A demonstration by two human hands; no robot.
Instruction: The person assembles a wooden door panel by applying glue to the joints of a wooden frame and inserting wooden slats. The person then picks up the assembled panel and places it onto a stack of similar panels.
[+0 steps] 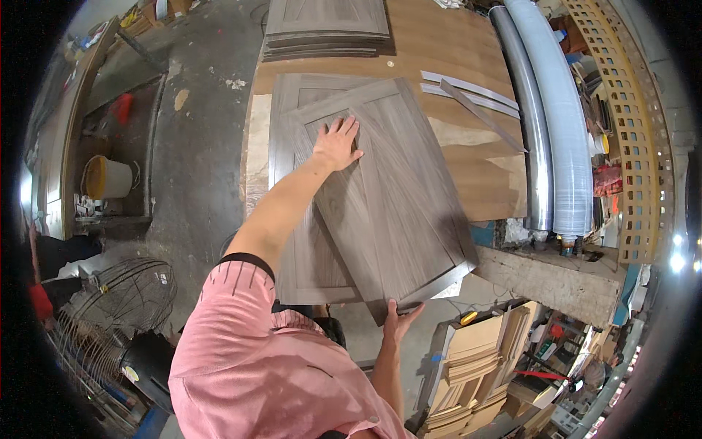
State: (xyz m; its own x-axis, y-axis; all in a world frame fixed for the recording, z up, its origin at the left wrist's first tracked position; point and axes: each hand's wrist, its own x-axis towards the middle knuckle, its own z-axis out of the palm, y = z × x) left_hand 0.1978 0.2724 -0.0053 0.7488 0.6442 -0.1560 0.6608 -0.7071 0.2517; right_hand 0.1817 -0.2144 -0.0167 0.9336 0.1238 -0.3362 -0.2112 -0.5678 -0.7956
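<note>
Upper grey wood-grain panel: landmark for all below; set askew over a second panel, on the brown table; whether it touches all along cannot be told.
Lower panel: beneath the upper panel, showing past its left side, same grey grain and framed face.
Stacked panels: beyond the upper panel's far end, piled flat and apart from it.
Rolls: right of the upper panel, a shiny grey one beside a thicker pale-blue one.
Wire-caged fan: well apart, left of the upper panel's near end.
Pale bucket: well apart, to its left.
Strips: just right of its far part, two pale ones with a darker one lying across them.
Left hand: palm down on its far left part, fingers slightly spread, gripping nothing.
Right hand: at its near edge, partly closed around it, thumb uppermost.
</note>
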